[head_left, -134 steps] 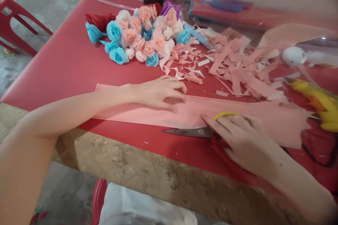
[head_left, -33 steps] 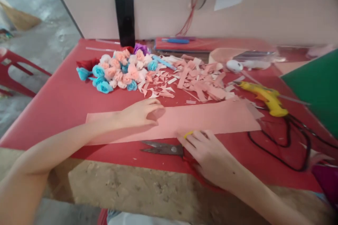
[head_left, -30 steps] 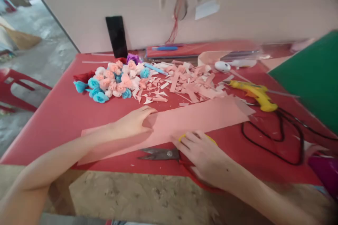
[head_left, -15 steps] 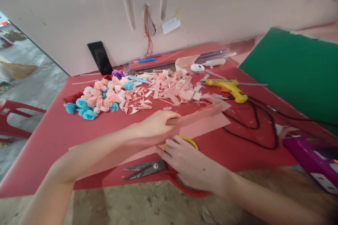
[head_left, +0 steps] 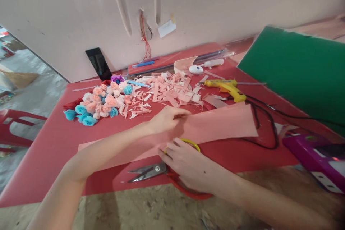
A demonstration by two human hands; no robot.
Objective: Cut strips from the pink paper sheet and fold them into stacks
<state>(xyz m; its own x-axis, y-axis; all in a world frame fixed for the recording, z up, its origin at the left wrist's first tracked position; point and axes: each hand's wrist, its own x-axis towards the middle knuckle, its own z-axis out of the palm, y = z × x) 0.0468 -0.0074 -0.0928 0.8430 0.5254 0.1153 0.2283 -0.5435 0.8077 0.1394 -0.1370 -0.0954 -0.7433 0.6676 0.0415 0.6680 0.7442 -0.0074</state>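
Observation:
A long strip of pink crepe paper point(head_left: 221, 125) lies across the red table point(head_left: 54, 151). My left hand point(head_left: 168, 118) pinches the strip near its middle, and the right part of the strip is lifted off the table. My right hand point(head_left: 188, 163) rests on the handles of a pair of scissors point(head_left: 147, 172), fingers curled over the yellow and red loops. The steel blades point left, slightly parted, on the table.
A heap of pink, white and blue paper roses point(head_left: 99, 102) lies at the back left, pink paper scraps point(head_left: 172, 91) behind the strip. A yellow glue gun point(head_left: 228, 89) with black cable, a green sheet point(head_left: 296, 72), a purple box point(head_left: 315, 154) stand right. Red chair point(head_left: 13, 129) at left.
The view has tilted up and swung right. My left hand has gathered and raised the strip, whose right end now lifts and shows wider. My right hand stays on the scissors.

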